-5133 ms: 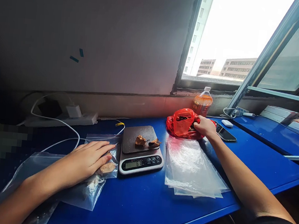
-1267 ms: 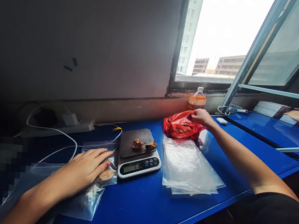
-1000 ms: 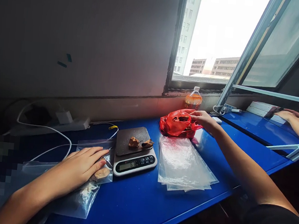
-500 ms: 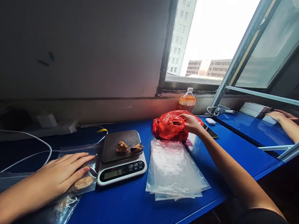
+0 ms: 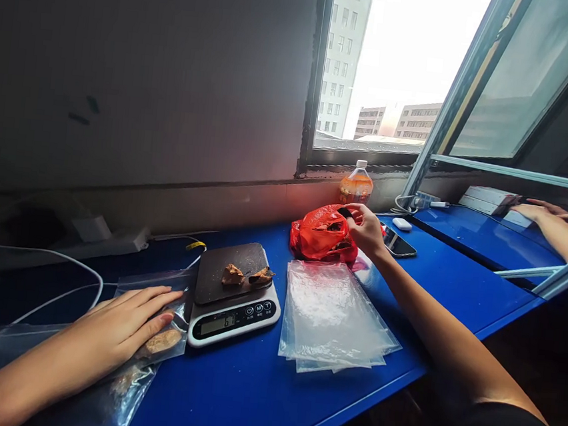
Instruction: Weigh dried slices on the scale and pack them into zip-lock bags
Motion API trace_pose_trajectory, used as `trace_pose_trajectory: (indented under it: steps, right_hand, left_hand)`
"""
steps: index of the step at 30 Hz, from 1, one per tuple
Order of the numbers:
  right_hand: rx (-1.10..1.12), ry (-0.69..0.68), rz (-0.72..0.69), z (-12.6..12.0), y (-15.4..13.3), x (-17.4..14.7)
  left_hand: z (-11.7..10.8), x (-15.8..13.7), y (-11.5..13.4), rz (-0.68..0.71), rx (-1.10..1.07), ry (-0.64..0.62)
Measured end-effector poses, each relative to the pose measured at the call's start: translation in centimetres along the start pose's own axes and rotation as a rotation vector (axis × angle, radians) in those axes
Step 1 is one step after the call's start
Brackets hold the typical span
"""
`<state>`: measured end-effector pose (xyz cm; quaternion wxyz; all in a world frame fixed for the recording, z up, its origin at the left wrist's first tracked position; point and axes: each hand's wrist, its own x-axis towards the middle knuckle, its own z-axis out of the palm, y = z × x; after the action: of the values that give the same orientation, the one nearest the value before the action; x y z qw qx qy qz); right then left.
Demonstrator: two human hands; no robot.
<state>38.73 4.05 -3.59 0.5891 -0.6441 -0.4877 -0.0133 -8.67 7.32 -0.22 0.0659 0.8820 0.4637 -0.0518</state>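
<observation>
My left hand [image 5: 127,328] lies flat, fingers stretched out, on clear plastic bags [image 5: 132,403] with brown pieces [image 5: 164,342] inside. Right beside it is a kitchen scale [image 5: 235,325], its display lit. Two brown, bark-like chunks [image 5: 232,274] rest on the scale's dark plate, along with pale crumbs. At the mouth of a red plastic bag [image 5: 314,237], my right hand [image 5: 366,231] pinches a small dark piece [image 5: 345,212] between thumb and fingers. More dark stuff shows inside the red bag. In front of that bag lies a stack of clear plastic bags [image 5: 331,318].
Behind the red bag stands a bottle of orange drink [image 5: 357,185]. A phone [image 5: 399,241] and a white earbud case [image 5: 402,224] lie to its right. Past the metal frame [image 5: 523,174], another person's hands [image 5: 540,211] rest by white boxes [image 5: 489,199]. A white cable [image 5: 59,257] curves at left.
My right hand has risen slightly out of the red bag's opening, and a dark piece now shows in its fingers. My left hand stays on the bags.
</observation>
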Motion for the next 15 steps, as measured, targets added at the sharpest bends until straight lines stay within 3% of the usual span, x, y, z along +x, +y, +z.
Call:
trace_pose_trajectory:
  steps: [5,9,12,15]
  right_hand:
    - [0.133,0.11,0.04,-1.1,-1.6,-0.6]
    - [0.273,0.127,-0.005,-1.8,-4.8,-0.8]
    - [0.32,-0.032,-0.115,-1.0,-7.5,-1.7]
    - [0.148,-0.28,-0.279,1.7,-10.0,-3.2]
  left_hand:
    - [0.4,0.0,-0.9,0.103,-0.025,0.091]
    - [1.1,0.3,-1.6,0.108,-0.004,0.122]
    - [1.4,0.3,-1.4,0.071,0.012,0.101]
    - [1.2,0.0,-0.8,0.072,-0.004,0.128]
